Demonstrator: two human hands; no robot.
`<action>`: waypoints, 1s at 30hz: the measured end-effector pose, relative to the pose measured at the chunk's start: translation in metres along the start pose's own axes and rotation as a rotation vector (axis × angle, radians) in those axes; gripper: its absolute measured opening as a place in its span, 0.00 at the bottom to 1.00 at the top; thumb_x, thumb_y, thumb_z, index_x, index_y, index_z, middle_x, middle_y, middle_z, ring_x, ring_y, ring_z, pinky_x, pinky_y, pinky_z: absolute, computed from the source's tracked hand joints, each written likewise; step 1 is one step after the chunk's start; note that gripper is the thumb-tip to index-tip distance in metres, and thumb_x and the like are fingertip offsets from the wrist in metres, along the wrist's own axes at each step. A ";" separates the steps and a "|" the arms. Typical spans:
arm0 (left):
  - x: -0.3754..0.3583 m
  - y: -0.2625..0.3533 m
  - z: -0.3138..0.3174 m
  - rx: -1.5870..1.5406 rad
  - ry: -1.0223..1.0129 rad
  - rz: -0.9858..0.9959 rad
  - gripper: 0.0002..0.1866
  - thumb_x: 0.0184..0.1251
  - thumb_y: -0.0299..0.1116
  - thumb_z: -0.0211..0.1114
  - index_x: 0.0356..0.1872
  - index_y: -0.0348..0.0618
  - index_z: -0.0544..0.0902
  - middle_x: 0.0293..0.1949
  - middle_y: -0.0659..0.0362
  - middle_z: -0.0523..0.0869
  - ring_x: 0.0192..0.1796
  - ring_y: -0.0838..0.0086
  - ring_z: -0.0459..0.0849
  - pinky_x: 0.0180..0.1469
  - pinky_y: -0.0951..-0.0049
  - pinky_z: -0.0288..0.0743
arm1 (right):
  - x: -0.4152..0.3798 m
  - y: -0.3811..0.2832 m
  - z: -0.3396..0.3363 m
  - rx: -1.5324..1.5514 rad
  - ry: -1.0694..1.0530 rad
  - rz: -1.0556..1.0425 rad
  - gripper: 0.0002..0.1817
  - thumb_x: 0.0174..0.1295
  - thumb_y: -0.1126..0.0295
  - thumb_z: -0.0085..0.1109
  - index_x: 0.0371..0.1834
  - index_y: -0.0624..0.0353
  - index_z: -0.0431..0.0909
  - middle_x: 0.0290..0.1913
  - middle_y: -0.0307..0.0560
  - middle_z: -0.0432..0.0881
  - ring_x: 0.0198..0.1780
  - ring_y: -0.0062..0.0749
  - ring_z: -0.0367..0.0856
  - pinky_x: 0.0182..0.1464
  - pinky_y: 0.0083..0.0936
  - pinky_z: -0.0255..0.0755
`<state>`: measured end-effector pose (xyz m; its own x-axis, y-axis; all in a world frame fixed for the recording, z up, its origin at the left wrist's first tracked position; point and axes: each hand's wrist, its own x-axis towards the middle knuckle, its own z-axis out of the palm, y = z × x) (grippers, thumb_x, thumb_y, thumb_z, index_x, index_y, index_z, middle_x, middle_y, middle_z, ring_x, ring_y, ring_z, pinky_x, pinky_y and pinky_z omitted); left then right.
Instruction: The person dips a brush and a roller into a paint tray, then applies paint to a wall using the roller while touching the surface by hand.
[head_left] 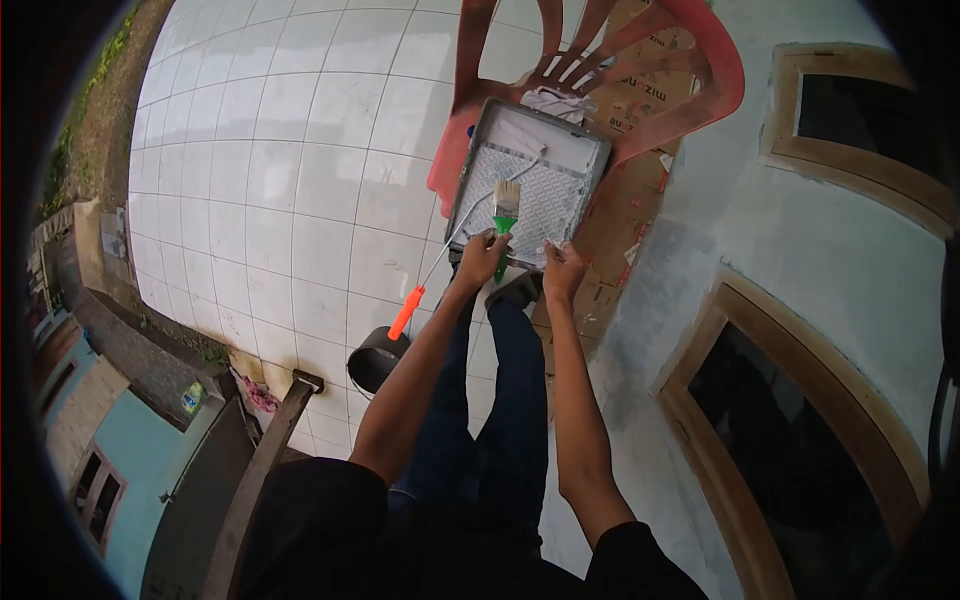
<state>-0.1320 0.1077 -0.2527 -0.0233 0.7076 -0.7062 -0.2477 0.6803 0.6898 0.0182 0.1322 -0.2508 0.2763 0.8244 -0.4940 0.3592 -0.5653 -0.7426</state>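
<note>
My left hand (481, 259) is closed around the green handle of a paintbrush (506, 203), its pale bristles pointing away from me over the paint tray (576, 190). Beside the tray's near right corner, my right hand (564, 265) has its fingers pinched together; what they hold, if anything, is too small to make out. White paint covers the ribbed tray, which rests on the seat of a red plastic chair (436, 185). A paint roller (404, 312) with an orange handle lies across the tray's left edge, its white roller head in the far end.
A dark bucket (377, 360) stands on the white tiled floor (310, 180) to the left of my legs. Cardboard (597, 285) lies along the wall at right. Wooden window frames (700, 330) are set in that wall. A crumpled cloth (558, 104) sits behind the tray.
</note>
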 end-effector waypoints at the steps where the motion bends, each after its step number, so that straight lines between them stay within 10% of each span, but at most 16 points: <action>1: 0.017 -0.001 -0.002 0.051 -0.023 0.060 0.15 0.71 0.34 0.55 0.41 0.27 0.76 0.30 0.52 0.83 0.28 0.73 0.84 0.31 0.72 0.79 | 0.024 0.008 0.013 0.032 -0.006 -0.037 0.11 0.60 0.72 0.62 0.29 0.72 0.76 0.29 0.54 0.85 0.31 0.29 0.83 0.33 0.27 0.73; 20: 0.148 -0.025 0.026 0.101 -0.071 0.099 0.17 0.72 0.37 0.55 0.44 0.29 0.77 0.33 0.54 0.84 0.31 0.75 0.85 0.36 0.75 0.77 | 0.173 0.038 0.046 -0.090 -0.169 -0.157 0.13 0.59 0.67 0.65 0.28 0.69 0.79 0.19 0.40 0.79 0.18 0.17 0.70 0.20 0.21 0.63; 30: 0.162 -0.023 0.036 0.201 -0.081 0.140 0.17 0.72 0.37 0.55 0.43 0.27 0.78 0.33 0.51 0.85 0.30 0.74 0.84 0.36 0.74 0.77 | 0.188 0.011 0.023 -0.140 -0.049 -0.085 0.13 0.55 0.70 0.66 0.24 0.71 0.77 0.21 0.52 0.81 0.21 0.23 0.75 0.27 0.26 0.69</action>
<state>-0.0950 0.2135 -0.3773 0.0359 0.8048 -0.5924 -0.0503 0.5935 0.8032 0.0534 0.2820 -0.3621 0.1970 0.8677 -0.4565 0.5012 -0.4893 -0.7137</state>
